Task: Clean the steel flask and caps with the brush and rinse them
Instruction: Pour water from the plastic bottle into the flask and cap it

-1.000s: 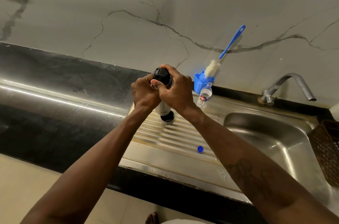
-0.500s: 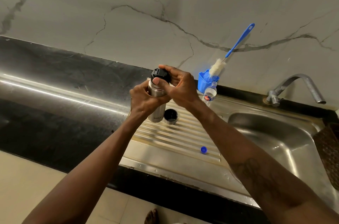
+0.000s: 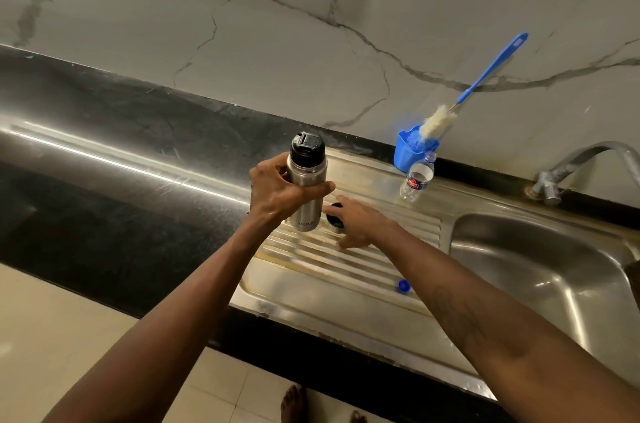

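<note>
Your left hand (image 3: 273, 194) grips the upright steel flask (image 3: 307, 212). Your right hand (image 3: 360, 225), fingers loosely spread, holds nothing beside the cap (image 3: 335, 221).

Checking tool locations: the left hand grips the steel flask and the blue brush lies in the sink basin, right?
No: the left hand grips the steel flask, but the brush stands in the blue holder by the wall, per the head view.
</note>
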{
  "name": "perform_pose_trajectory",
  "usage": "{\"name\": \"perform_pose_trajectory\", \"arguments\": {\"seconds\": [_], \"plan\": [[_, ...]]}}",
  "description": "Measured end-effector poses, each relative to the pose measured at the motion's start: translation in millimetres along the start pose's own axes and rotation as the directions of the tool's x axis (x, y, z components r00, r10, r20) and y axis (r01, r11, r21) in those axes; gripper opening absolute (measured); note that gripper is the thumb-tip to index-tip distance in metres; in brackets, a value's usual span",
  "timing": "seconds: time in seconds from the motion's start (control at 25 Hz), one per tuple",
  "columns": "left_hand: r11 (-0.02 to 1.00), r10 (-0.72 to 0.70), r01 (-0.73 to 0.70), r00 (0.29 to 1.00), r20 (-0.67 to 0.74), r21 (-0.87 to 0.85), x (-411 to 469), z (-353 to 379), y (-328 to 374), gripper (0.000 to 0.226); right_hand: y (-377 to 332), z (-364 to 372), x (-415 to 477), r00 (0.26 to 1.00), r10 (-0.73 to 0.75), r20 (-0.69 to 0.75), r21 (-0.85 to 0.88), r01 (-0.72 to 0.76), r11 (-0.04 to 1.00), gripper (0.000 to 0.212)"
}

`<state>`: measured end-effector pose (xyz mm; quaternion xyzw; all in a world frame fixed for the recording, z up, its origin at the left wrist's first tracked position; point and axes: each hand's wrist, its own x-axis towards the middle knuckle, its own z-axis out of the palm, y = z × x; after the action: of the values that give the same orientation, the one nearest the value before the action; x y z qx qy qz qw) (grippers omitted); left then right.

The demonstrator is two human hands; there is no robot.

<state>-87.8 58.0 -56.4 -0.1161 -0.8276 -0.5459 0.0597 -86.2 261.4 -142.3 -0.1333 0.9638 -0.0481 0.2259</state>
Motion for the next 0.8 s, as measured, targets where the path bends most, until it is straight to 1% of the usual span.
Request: {"name": "perform_pose_trajectory", "arguments": {"seconds": [0.08,0.12,0.16,0.2,0.24,0.28,0.32,0.4,0.48,0.52,0.56,0.6,0.64,0.68,0.8], "plan": [[1.000,0.006,-0.006,1.000,0.007,0.003,1,-1,-3,0.050,1,-2,-1,0.992,0.041,-0.115,0.078,-0.032,0.996,0.062],[1.000,0.008,-0.008,1.000,0.013,0.004,1,-2,-3,0.050,2,-5,-2,0.980,0.095,-0.176,0.159,-0.067,0.985,0.051],[1.000,0.008,-0.008,1.000,0.020,0.004,1,-3,-4,0.050,3,-10,-5,0.959,0.168,-0.227,0.267,-0.104,0.958,0.048],[1.000,0.008,-0.008,1.000,0.026,0.000,1,-3,-4,0.050,3,-16,-8,0.930,0.254,-0.265,0.389,-0.138,0.911,0.051],[1.000,0.009,-0.009,0.999,0.034,-0.003,1,-2,-3,0.050,2,-24,-13,0.897,0.330,-0.293,0.519,-0.141,0.843,0.056],[1.000,0.014,-0.013,0.999,0.043,-0.005,1,-1,-2,0.050,1,-32,-17,0.867,0.391,-0.308,0.651,-0.107,0.751,0.060],[1.000,0.020,-0.020,0.998,0.054,-0.004,0,0,-1,0.049,1,-41,-21,0.845,0.436,-0.308,0.773,-0.045,0.633,0.061],[1.000,0.028,-0.028,0.997,0.071,-0.001,-3,5,3,0.047,-1,-58,-31,0.819,0.495,-0.290,0.923,0.102,0.371,0.065],[1.000,0.001,-0.001,0.996,0.086,-0.004,-5,9,8,0.046,-4,-76,-42,0.814,0.501,-0.293,0.955,0.271,0.119,0.067],[1.000,-0.010,0.010,0.995,0.096,-0.004,-7,11,10,0.046,-5,-84,-49,0.816,0.484,-0.317,0.934,0.356,0.012,0.064],[1.000,-0.014,0.014,0.994,0.105,-0.001,-8,13,12,0.045,-7,-91,-57,0.818,0.454,-0.355,0.903,0.426,-0.062,0.059],[1.000,-0.016,0.016,0.994,0.112,0.007,-10,16,15,0.045,-8,-97,-66,0.815,0.416,-0.403,0.873,0.479,-0.091,0.055],[1.000,-0.024,0.022,0.993,0.117,0.020,-11,18,18,0.044,-10,-103,-75,0.807,0.375,-0.457,0.852,0.518,-0.076,0.054],[0.999,-0.032,0.028,0.992,0.122,0.034,-12,20,20,0.043,-11,-107,-83,0.796,0.335,-0.504,0.841,0.540,-0.016,0.055],[0.999,-0.031,0.025,0.990,0.139,0.041,-18,25,30,0.040,-15,-109,-101,0.776,0.209,-0.594,0.801,0.549,0.239,0.065]]}}
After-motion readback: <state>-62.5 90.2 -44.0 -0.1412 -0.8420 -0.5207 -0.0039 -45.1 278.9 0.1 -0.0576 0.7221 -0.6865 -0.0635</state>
